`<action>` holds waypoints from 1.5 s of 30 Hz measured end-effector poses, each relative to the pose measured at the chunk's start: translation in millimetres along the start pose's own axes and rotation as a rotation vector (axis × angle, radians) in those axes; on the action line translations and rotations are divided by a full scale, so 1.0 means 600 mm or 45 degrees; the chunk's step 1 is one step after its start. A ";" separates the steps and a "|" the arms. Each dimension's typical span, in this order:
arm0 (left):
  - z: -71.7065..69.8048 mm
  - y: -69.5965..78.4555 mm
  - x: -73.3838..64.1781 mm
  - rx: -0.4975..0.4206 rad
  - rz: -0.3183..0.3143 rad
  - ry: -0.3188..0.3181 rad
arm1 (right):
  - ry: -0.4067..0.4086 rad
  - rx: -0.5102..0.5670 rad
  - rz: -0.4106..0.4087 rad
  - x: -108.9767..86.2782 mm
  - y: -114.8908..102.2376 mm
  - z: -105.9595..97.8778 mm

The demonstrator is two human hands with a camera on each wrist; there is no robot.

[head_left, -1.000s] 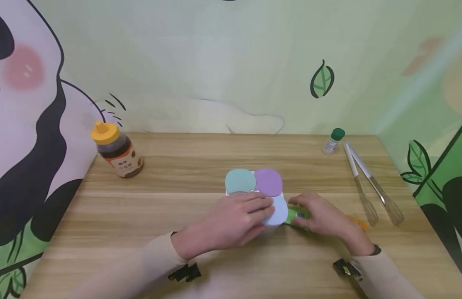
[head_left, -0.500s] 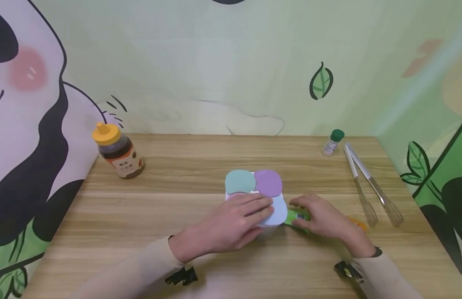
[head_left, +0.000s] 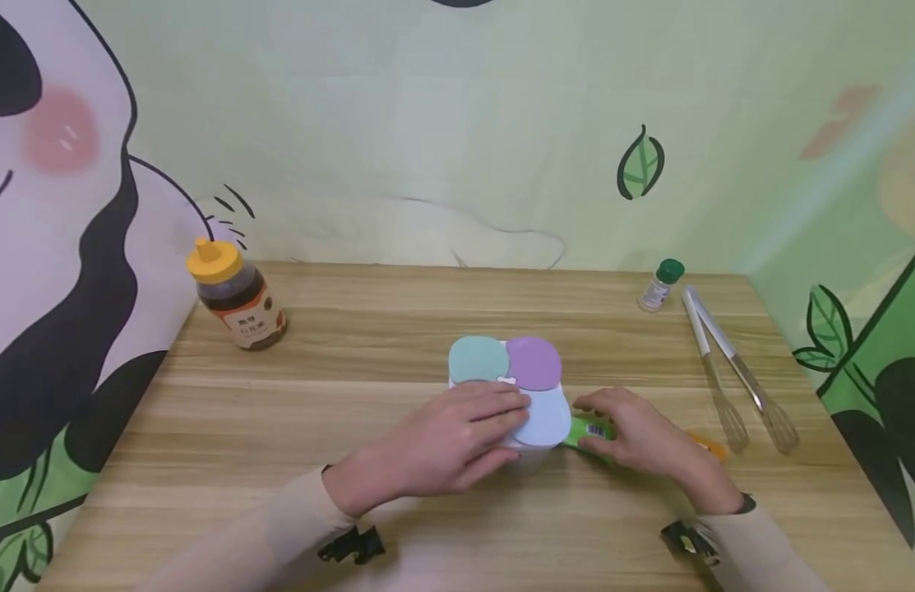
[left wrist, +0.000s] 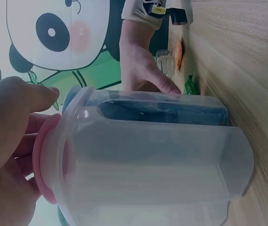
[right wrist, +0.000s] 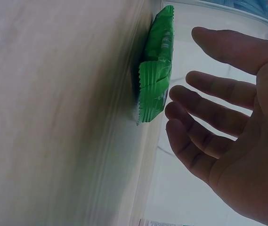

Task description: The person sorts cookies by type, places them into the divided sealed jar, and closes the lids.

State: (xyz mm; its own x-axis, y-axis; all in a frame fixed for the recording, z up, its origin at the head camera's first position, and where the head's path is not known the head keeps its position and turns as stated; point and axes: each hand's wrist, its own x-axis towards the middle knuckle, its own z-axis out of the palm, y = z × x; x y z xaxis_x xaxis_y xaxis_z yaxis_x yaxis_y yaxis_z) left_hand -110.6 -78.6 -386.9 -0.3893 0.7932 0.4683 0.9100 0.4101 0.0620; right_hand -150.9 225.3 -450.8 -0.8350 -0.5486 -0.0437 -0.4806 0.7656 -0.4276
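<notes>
A translucent storage box [left wrist: 162, 165] with several compartments stands upright on the table. Teal [head_left: 478, 359], purple [head_left: 534, 363] and light blue [head_left: 546, 419] lids top it, plus a pink lid [left wrist: 38, 160] mostly covered by my left hand [head_left: 457, 436]. The fingers of that hand lie extended across the pink lid and reach over the light blue one; its thumb stands apart. One compartment shows blue contents. Just right of the box, a green packet [right wrist: 157, 70] lies on the table. Close over it my right hand [head_left: 638, 432] holds its fingers loosely bent, with nothing between them.
An orange packet [head_left: 709, 446] lies partly behind the right wrist. At the back left stands a yellow-capped honey bottle [head_left: 242, 304]. A small green-capped jar [head_left: 658, 288] and two whisks [head_left: 731, 362] are at the right. A painted wall [head_left: 398, 131] closes the back.
My left hand has slid slightly left across the lids, baring more of the light blue one. My right hand stays over the green packet.
</notes>
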 end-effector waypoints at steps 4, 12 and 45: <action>-0.003 -0.006 -0.003 -0.046 -0.019 0.051 | 0.001 -0.003 0.006 0.000 0.000 0.001; -0.008 -0.021 -0.010 -0.164 -0.119 0.144 | -0.001 -0.005 0.017 -0.001 0.000 0.004; 0.001 -0.082 -0.026 -0.411 -0.730 0.135 | -0.015 -0.102 -0.006 -0.004 0.004 0.010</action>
State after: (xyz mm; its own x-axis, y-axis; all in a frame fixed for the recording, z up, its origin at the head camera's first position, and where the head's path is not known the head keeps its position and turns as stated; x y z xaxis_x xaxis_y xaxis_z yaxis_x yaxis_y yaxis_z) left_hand -149.6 -110.9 -397.8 -0.8231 0.4346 0.3656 0.5667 0.5851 0.5801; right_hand -148.5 226.8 -457.0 -0.8295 -0.5561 -0.0525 -0.5051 0.7869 -0.3545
